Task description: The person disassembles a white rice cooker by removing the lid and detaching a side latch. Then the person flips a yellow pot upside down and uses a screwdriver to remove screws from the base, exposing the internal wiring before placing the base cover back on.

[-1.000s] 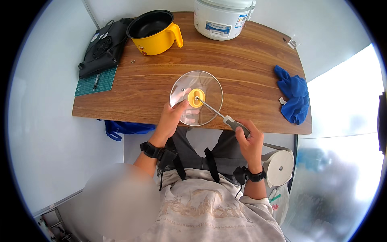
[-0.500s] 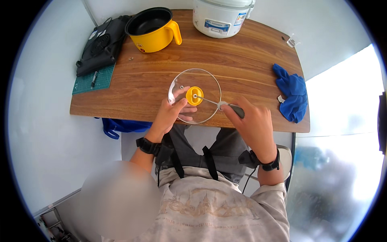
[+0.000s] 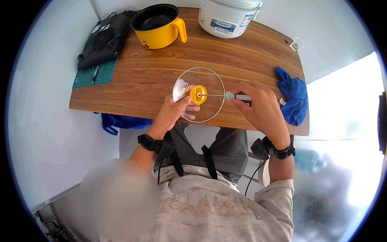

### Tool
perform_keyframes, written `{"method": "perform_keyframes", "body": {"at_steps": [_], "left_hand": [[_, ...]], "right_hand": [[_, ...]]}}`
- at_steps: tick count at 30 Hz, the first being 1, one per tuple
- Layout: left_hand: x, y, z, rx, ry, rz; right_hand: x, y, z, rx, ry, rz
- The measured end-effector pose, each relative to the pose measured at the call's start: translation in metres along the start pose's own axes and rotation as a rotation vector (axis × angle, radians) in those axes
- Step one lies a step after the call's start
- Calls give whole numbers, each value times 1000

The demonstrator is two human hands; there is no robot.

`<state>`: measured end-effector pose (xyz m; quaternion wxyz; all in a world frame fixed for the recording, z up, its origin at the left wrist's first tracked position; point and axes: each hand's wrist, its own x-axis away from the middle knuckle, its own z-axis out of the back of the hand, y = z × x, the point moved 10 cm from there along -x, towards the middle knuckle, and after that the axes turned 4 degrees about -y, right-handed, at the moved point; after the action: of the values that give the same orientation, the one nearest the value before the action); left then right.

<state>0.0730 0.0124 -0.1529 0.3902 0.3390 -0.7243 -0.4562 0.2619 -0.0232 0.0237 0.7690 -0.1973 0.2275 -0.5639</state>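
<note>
A round glass lid (image 3: 210, 80) with a metal rim is at the table's front edge, and my left hand (image 3: 172, 111) grips it from the left. My fingers show through the glass beneath a yellow knob (image 3: 198, 101), and my thumb lies against the knob's side. From the right, my right hand (image 3: 264, 105) is wrapped around the grey handle of a screwdriver (image 3: 229, 96). Its thin shaft lies almost level across the lid, with the tip at the hole in the knob's middle. A small vent hole with a metal ring sits in the glass beside the knob.
A yellow pot (image 3: 161, 35) with a black inside and a white rice cooker (image 3: 223, 20) stand at the back. Far left, a black appliance (image 3: 102, 40) rests partly on a green cutting mat (image 3: 107, 72) holding a pen. A blue cloth (image 3: 295, 94) lies at the right edge.
My right hand and the screwdriver's handle have swung right and slightly up, so the shaft is more level. The tip stays at the knob. My left hand still grips the lid.
</note>
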Motion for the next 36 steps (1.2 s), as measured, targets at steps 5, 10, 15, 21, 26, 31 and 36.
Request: {"method": "perform_keyframes", "body": {"at_steps": [5, 10, 15, 21, 26, 31, 36], "left_hand": [[-1, -3, 0, -22, -18, -18], [-2, -3, 0, 5, -37, -16], [-3, 2, 0, 51, -25, -39], [9, 19, 11, 66, -56, -31], [43, 56, 43, 206, -2, -96], [78, 68, 72, 347, -55, -187], [91, 51, 78, 553, -171, -179]], "right_hand": [[0, -7, 0, 39, 17, 74], [11, -20, -4, 132, 35, 135], [26, -17, -11, 109, 62, 91], [54, 2, 12, -171, 235, -58], [78, 35, 15, -275, 281, -109], [91, 65, -6, -462, 258, -205], [93, 74, -18, -632, 223, -287]]}}
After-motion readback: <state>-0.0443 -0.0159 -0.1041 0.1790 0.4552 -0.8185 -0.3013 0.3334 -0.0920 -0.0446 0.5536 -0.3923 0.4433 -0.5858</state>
